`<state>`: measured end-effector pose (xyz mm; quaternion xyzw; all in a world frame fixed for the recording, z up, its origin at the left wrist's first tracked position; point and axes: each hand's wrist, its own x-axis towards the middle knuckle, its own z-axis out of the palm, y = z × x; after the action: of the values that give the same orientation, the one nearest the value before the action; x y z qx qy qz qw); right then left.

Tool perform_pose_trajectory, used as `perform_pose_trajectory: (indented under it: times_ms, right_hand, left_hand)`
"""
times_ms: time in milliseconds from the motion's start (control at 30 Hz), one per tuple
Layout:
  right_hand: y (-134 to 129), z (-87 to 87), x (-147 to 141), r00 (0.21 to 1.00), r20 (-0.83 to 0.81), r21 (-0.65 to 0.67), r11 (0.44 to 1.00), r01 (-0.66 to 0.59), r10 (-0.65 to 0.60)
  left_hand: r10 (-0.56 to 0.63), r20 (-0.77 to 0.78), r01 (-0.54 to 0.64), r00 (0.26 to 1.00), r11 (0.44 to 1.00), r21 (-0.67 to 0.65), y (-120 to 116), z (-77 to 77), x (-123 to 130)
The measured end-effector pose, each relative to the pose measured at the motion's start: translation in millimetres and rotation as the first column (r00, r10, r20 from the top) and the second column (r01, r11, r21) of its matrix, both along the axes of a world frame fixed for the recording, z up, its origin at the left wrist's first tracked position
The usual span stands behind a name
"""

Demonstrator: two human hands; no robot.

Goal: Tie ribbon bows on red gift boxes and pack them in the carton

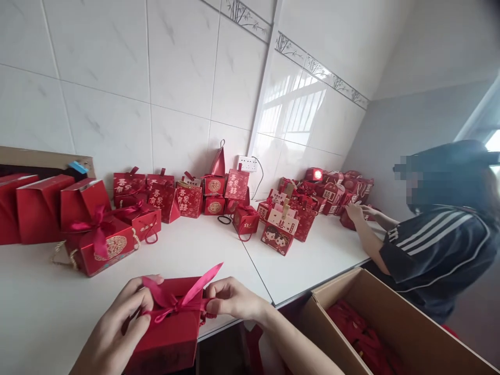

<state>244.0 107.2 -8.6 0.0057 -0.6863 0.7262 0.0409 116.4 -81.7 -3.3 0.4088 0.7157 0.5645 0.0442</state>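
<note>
Two-sided pinch on ribbon (202, 284): left hand (119, 320), right hand (238, 301) | bow (176, 306) atop red gift box (167, 341) | wants even tension

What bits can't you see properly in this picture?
All in the head view:
Inside the red box under the ribbon: its sides hide it.
Palm of the left hand: turned away.
Floor of the cardboard box: red things cover it; the bottom edge cuts off part.
Writing on the far boxes: too small.
Other person's face: blurred.

Head cam — worn up top, looks fwd/down — white table (203, 245) close below, tiled wall (179, 67) beyond.
</note>
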Motion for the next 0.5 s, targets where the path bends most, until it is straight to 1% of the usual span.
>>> perform_pose_trajectory:
  times_ms: [33,67,100,133,167,200,233,267,300,333,367,400,433,467,500]
  right_hand:
    - [6.0,4.2,1.9,1.0,0.023,0.063,0.998,-0.023,0.022]
    - [11.6,10.6,3.6,1.0,0.025,0.127,0.992,-0.002,-0.001]
    - [16.3,18.8,4.9,0.997,0.001,0.19,0.979,0.075,-0.076]
    - [19.3,28.3,5.4,0.98,-0.051,0.245,0.949,0.199,-0.193]
    - [20.4,38.5,4.9,0.94,-0.117,0.287,0.895,0.341,-0.32]
    - [19.2,48.6,3.1,0.891,-0.184,0.331,0.827,0.455,-0.416]
    - [15.9,57.7,0.2,0.856,-0.243,0.397,0.758,0.517,-0.457]
    - [10.9,65.4,-3.7,0.849,-0.287,0.491,0.694,0.527,-0.443]
    - [5.0,71.3,-8.4,0.87,-0.303,0.6,0.632,0.491,-0.388]
    - [-1.3,75.5,-13.5,0.905,-0.284,0.704,0.571,0.422,-0.318]
    - [-7.1,78.1,-18.6,0.939,-0.229,0.79,0.515,0.333,-0.256]
    - [-12.1,79.4,-23.3,0.966,-0.153,0.846,0.477,0.238,-0.211]
    - [-15.9,79.9,-27.4,0.98,-0.077,0.874,0.462,0.154,-0.181]
    - [-18.3,79.8,-30.6,0.987,-0.016,0.881,0.465,0.089,-0.158]
    - [-19.6,79.2,-33.0,0.99,0.018,0.876,0.479,0.052,-0.14]
  left_hand:
    - [-0.002,0.001,0.002,1.0,1.0,-0.003,1.1,0.7,0.1]
    - [-0.01,-0.002,0.01,1.0,1.0,-0.006,2.3,1.6,0.0]
    - [-0.022,-0.008,0.022,1.0,1.0,-0.006,3.5,2.5,-0.3]
    - [-0.038,-0.019,0.038,0.999,0.999,-0.006,4.8,3.4,-0.5]
    - [-0.056,-0.032,0.056,0.998,0.998,-0.006,6.3,4.1,-0.4]
    - [-0.076,-0.045,0.075,0.996,0.997,-0.008,8.1,4.7,0.1]
    - [-0.092,-0.053,0.091,0.994,0.996,-0.013,10.2,5.2,1.1]
    - [-0.103,-0.058,0.102,0.993,0.995,-0.019,12.5,5.6,2.5]
    - [-0.11,-0.063,0.108,0.992,0.994,-0.027,15.0,6.0,4.0]
    - [-0.117,-0.075,0.115,0.99,0.993,-0.033,17.5,6.2,5.4]
    - [-0.121,-0.096,0.117,0.988,0.992,-0.038,19.7,6.2,6.5]
    - [-0.117,-0.123,0.113,0.985,0.993,-0.044,21.6,5.7,7.0]
    - [-0.108,-0.154,0.101,0.982,0.994,-0.052,23.0,4.5,6.6]
    - [-0.094,-0.186,0.084,0.978,0.995,-0.061,23.8,2.7,5.5]
    - [-0.079,-0.216,0.065,0.973,0.995,-0.073,24.1,0.2,3.7]
